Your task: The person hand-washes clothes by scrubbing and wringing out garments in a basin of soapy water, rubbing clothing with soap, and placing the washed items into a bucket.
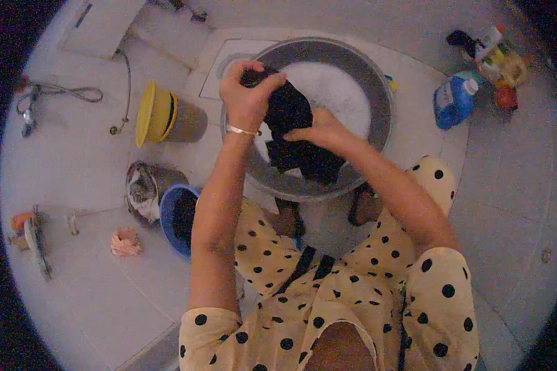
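A yellow tub (151,114) stands off the left rim of the basin (387,117). Over the upper-left rim, the left hand (244,99) has curled fingers and thumb around one end of the black cloth (289,106). The cloth's long axis slants from there to the basin's lower rim — the lower end (ragged in outline) points down-right. The right hand (325,131) clasps the middle, thumb on top, other fingers mostly hidden — their closure I cannot tell.

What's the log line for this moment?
left hand: holding black cloth | right hand: holding same cloth | cloth: over tub | tub: white suds inside
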`<act>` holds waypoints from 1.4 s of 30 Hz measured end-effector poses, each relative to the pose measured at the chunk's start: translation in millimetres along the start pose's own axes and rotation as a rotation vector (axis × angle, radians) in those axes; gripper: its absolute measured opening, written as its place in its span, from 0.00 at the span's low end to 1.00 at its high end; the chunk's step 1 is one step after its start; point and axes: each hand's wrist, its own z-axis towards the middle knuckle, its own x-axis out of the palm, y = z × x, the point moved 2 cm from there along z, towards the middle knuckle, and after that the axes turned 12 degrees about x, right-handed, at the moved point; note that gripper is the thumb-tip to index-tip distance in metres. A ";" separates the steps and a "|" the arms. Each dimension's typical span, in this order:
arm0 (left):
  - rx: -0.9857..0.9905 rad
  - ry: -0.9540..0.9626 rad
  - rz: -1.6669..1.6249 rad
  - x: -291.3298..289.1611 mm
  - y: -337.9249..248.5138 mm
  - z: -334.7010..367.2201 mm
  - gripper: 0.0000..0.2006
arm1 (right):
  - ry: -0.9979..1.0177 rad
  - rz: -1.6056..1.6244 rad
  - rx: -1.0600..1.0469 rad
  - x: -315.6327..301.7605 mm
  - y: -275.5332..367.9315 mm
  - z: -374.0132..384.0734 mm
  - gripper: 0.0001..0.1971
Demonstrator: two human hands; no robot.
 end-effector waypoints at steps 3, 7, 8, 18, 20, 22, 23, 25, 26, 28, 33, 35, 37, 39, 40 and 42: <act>0.345 0.053 0.174 5.1 -30.9 1.5 0.15 | -0.315 -0.110 -0.002 15.6 12.1 -11.3 0.29; 0.722 0.127 0.211 13.2 -79.6 -6.9 0.14 | -0.646 -0.365 0.004 22.2 40.9 -56.2 0.28; 0.779 0.155 0.196 17.6 -90.6 -9.5 0.14 | -0.742 -0.425 -0.030 20.6 41.8 -61.1 0.28; 1.280 0.442 0.166 36.8 -144.0 -6.5 0.17 | -0.619 0.031 -0.165 2.7 38.2 -51.6 0.43; 1.326 0.498 0.250 27.3 -138.7 -8.8 0.17 | -0.493 -0.167 -0.144 -0.4 28.7 -52.1 0.35; 1.351 0.533 0.272 15.9 -130.6 -15.6 0.16 | -0.141 0.220 -0.074 -0.7 12.8 -61.7 0.31; 1.373 0.570 0.284 12.9 -127.3 -22.2 0.16 | 0.215 0.598 0.009 4.4 3.0 -68.4 0.28; 1.374 0.693 0.246 14.2 -121.8 -46.8 0.15 | 0.350 0.966 -0.005 9.8 -16.6 -80.8 0.24; 1.370 0.819 0.214 16.1 -121.0 -62.8 0.15 | 0.492 1.336 -0.022 14.2 -28.6 -84.2 0.22; 1.345 0.945 0.158 22.7 -122.0 -96.6 0.16 | 0.390 1.266 -0.154 21.9 -49.8 -82.8 0.24; 1.507 1.122 0.119 32.9 -128.6 -128.3 0.15 | 0.454 1.535 0.294 23.8 -25.3 -76.1 0.24; 1.437 0.994 0.069 19.3 -135.1 -106.8 0.16 | 0.313 1.408 0.388 22.3 34.6 -98.2 0.16; 1.279 0.803 0.043 4.7 -149.0 -83.2 0.17 | 0.339 1.460 0.126 15.2 65.1 -114.8 0.16; 1.382 0.487 0.137 -4.6 -167.4 -62.7 0.15 | 0.446 1.566 -0.044 -4.4 73.2 -101.0 0.14; 1.291 0.368 0.160 -12.3 -169.1 -59.2 0.15 | 0.453 1.562 -0.038 -3.5 86.9 -103.7 0.14; 1.140 0.174 0.122 -10.7 -164.9 -63.3 0.16 | 0.195 1.471 -0.001 -9.7 113.9 -112.9 0.13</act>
